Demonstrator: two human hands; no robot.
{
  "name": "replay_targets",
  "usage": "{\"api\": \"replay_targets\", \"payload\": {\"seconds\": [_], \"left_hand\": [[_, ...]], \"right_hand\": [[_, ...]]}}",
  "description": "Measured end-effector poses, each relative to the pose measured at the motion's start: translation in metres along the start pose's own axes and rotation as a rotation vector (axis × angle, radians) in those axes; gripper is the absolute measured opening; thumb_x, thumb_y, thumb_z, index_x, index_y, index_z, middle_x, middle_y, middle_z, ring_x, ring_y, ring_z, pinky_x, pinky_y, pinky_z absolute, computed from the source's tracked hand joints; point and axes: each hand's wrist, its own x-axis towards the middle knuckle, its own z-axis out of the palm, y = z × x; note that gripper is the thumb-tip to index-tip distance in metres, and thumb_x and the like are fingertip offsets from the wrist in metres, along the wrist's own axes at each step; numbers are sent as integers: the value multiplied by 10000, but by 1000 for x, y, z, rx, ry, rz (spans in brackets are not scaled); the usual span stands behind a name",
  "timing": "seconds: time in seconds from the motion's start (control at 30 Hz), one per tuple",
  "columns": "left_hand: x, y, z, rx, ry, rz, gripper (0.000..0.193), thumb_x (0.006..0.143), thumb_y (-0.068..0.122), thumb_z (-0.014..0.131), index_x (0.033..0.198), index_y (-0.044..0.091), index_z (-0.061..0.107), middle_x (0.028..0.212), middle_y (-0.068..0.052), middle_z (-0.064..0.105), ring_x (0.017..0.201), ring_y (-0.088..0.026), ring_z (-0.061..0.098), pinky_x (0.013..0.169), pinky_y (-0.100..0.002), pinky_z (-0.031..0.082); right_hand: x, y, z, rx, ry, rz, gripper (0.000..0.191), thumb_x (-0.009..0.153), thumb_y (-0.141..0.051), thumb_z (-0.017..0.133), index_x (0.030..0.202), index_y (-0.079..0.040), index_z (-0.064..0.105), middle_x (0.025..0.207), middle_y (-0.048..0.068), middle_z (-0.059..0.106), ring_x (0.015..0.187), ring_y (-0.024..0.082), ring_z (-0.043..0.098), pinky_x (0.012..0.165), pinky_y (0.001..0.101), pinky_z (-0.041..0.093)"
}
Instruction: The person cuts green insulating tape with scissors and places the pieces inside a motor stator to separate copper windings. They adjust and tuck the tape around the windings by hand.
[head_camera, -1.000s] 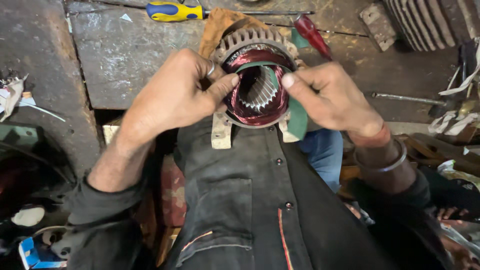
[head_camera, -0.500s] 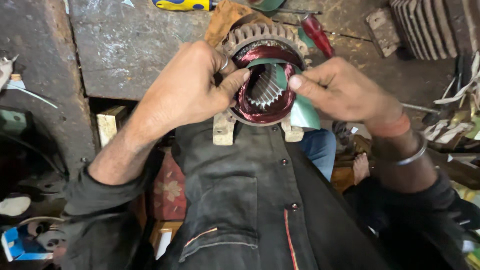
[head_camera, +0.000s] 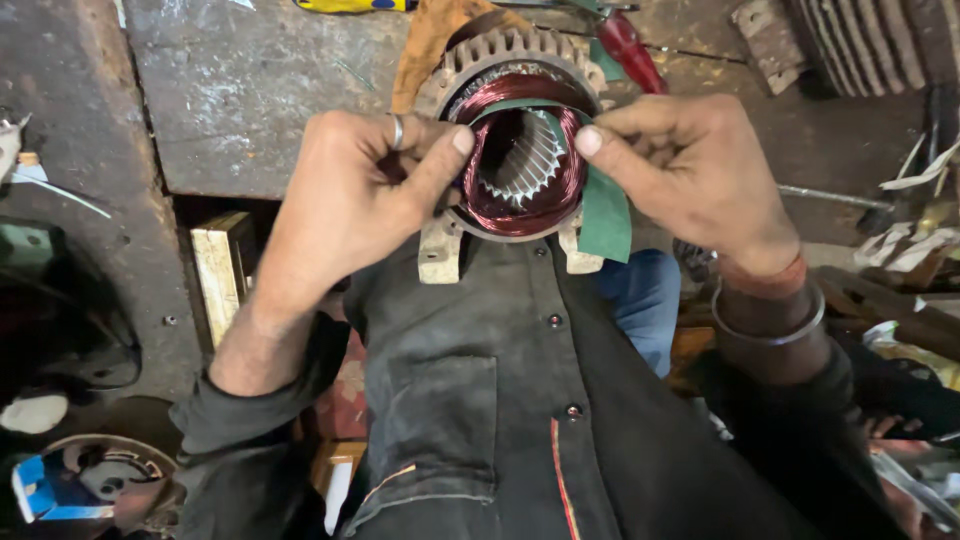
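Observation:
A round motor stator (head_camera: 520, 150) with red-brown copper windings and a toothed steel core rests against my lap, open end up. My left hand (head_camera: 365, 190), a ring on one finger, grips its left rim with the thumb pressed on the winding. My right hand (head_camera: 690, 170) pinches a green insulation paper strip (head_camera: 603, 212) that arcs over the top of the winding and hangs down the stator's right side. A metal bangle circles my right wrist.
A grey metal workbench (head_camera: 260, 90) lies behind the stator. On it are a yellow-handled screwdriver (head_camera: 350, 5), a red-handled tool (head_camera: 630, 50) and a finned motor housing (head_camera: 870, 45) at the far right. A wooden block (head_camera: 222, 270) stands at left. Scrap paper and clutter sit right.
The stator and both hands sit slightly higher in view. My right hand has drawn the green strip further round the winding's upper edge; my left thumb still presses the left side.

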Motion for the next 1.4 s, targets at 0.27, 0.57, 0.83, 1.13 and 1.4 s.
{"api": "replay_targets", "payload": {"seconds": [0.27, 0.57, 0.83, 1.13, 1.4], "left_hand": [[-3, -15, 15, -367, -65, -166, 195, 1058, 130, 642, 964, -39, 669, 748, -15, 715, 628, -47, 702, 514, -201, 544], [-6, -11, 25, -376, 30, -152, 202, 1062, 109, 650, 944, -54, 670, 726, -34, 669, 616, -60, 694, 496, -206, 513], [15, 5, -20, 57, -236, 10, 294, 1035, 226, 690, 851, 3, 741, 617, -59, 695, 549, -91, 671, 500, -296, 507], [30, 15, -21, 243, -211, 56, 211, 951, 179, 755, 857, -9, 765, 611, -151, 662, 501, -183, 654, 499, -347, 492], [15, 7, -10, 139, -158, -8, 195, 985, 142, 718, 874, -14, 756, 665, -86, 722, 556, -99, 684, 513, -295, 513]], "right_hand": [[3, 7, 0, -122, -109, -237, 331, 1151, -153, 591, 874, 29, 584, 744, 9, 481, 652, 50, 416, 598, 293, 376], [4, 15, 6, 182, -161, 44, 324, 1106, -186, 574, 847, -3, 638, 629, -45, 471, 559, 17, 395, 470, 268, 296], [-2, 17, 7, -16, -145, 52, 400, 1111, -276, 554, 817, -18, 642, 549, -43, 449, 535, 25, 395, 457, 273, 327], [9, 16, -1, -18, -246, 163, 461, 1092, -338, 542, 753, -29, 586, 532, -37, 413, 521, 33, 365, 443, 297, 320], [12, 27, -8, -72, -278, -17, 442, 1098, -323, 560, 809, 0, 644, 526, 1, 434, 518, 65, 359, 471, 311, 349]]}}
